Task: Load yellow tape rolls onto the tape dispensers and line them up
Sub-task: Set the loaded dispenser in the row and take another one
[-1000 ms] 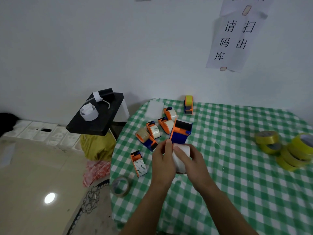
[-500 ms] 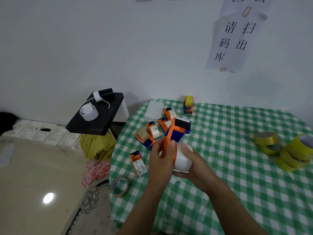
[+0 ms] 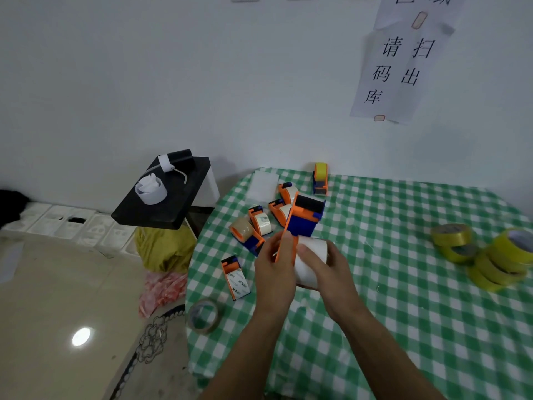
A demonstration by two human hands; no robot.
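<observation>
Both hands hold an orange and blue tape dispenser (image 3: 302, 219) above the green checked table (image 3: 403, 313). My left hand (image 3: 274, 272) grips its orange side plate. My right hand (image 3: 323, 272) curls round the white tape roll (image 3: 313, 255) seated in it. A dispenser loaded with yellow tape (image 3: 320, 179) stands at the far edge. Several yellow tape rolls (image 3: 496, 255) are piled at the right. Several other small dispensers (image 3: 259, 223) with pale rolls lie in a heap just beyond my hands.
One dispenser (image 3: 235, 277) lies alone near the left edge, and a clear tape roll (image 3: 203, 314) sits at the table's corner. A black stand (image 3: 164, 197) with white paper rolls stands left of the table. A paper notice (image 3: 403, 62) hangs on the wall.
The dispenser has been turned in my hands: its orange side now faces me edge-on and the white roll sits to the right, under my right hand.
</observation>
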